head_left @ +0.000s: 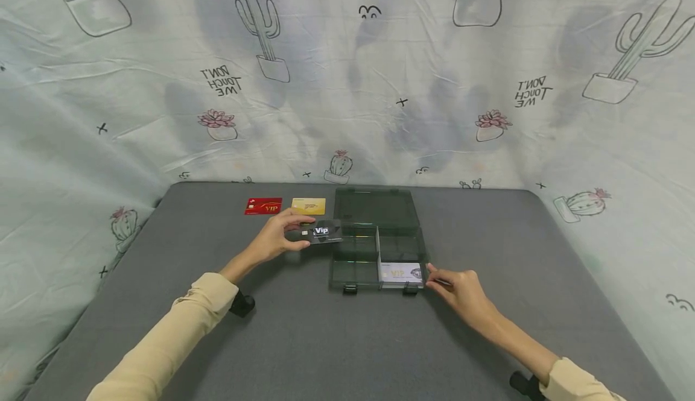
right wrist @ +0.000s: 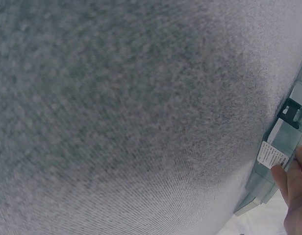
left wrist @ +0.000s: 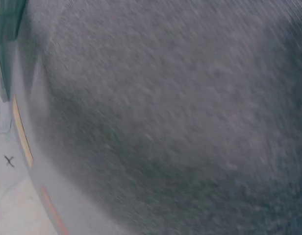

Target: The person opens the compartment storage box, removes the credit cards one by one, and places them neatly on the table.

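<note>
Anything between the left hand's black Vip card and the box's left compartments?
Only the left wall of the box, it seems; the black Vip card, in the left hand, overlaps it in the head view. The lid lies folded back, out of the way.

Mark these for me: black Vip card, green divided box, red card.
Black Vip card (head_left: 324, 232): head view, on its printed face.
Green divided box (head_left: 376, 208): head view, on its open lid.
Red card (head_left: 263, 206): head view, mid-face.

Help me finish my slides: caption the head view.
Left hand holds a black card near an open, divided box, while the right hand touches its side.
</note>
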Available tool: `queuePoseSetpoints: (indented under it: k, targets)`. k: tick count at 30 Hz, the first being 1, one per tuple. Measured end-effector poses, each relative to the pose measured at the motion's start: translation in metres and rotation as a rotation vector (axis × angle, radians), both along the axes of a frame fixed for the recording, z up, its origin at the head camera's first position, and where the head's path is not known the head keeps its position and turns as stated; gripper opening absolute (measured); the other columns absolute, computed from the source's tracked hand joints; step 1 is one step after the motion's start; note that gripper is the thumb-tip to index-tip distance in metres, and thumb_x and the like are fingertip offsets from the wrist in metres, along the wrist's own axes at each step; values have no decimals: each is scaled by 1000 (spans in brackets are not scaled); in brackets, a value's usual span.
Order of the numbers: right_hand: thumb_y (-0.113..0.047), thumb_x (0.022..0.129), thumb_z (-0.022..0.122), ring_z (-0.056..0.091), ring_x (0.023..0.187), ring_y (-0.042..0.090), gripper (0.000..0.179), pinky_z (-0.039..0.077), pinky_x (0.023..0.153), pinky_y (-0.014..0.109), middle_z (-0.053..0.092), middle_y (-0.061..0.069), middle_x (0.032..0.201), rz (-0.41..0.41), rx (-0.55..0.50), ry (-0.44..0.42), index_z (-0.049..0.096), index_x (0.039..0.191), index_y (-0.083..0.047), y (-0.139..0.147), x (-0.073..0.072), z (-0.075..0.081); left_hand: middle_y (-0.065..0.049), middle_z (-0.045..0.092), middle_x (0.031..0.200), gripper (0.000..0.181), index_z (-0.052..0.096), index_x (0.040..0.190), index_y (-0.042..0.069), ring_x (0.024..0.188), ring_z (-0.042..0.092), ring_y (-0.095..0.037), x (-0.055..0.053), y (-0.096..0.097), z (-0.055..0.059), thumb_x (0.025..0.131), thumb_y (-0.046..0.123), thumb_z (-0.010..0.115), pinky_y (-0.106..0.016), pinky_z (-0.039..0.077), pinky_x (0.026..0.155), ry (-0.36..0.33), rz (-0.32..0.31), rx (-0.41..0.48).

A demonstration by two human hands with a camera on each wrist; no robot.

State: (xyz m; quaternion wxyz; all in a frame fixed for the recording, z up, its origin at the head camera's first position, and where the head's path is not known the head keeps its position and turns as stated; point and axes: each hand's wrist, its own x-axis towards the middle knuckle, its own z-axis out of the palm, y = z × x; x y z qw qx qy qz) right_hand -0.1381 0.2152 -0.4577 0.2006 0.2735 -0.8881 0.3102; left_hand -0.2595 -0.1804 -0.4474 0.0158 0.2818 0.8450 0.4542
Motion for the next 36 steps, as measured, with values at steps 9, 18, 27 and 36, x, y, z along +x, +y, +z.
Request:
queuePoseSetpoints:
  k: [9,18,27,36]
  targets:
    - [10,71,77,69,89,32,15,55,65,24,71,20,87,-9,17,4,69,73,-2,-1,-1,-1,-10,53,107,51,62,125,3,107,54,-29,-7,-17,-6,77,4,80,-47,45,98,-5,33,-43]
    - [10,70,78,70,84,30,16,55,63,22,72,17,83,-30,23,21,69,72,-3,-2,-1,-4,-14,52,112,50,61,125,-1,113,53,-33,-14,-34,-8,78,1,78,-45,43,99,-65,36,-50]
    - [10,69,78,70,85,30,17,55,63,21,72,18,85,-33,20,23,68,71,-3,-2,0,-5,-16,53,113,48,62,122,-2,114,50,-34,-22,-39,-13,77,0,79,-46,45,96,-80,-19,-71]
    - [10,69,78,71,80,29,17,54,63,19,72,14,79,-33,19,37,67,71,-3,-4,0,-5,-14,56,112,44,65,118,-1,110,53,-32,-33,-41,-22,77,3,79,-45,47,94,-22,-68,-177]
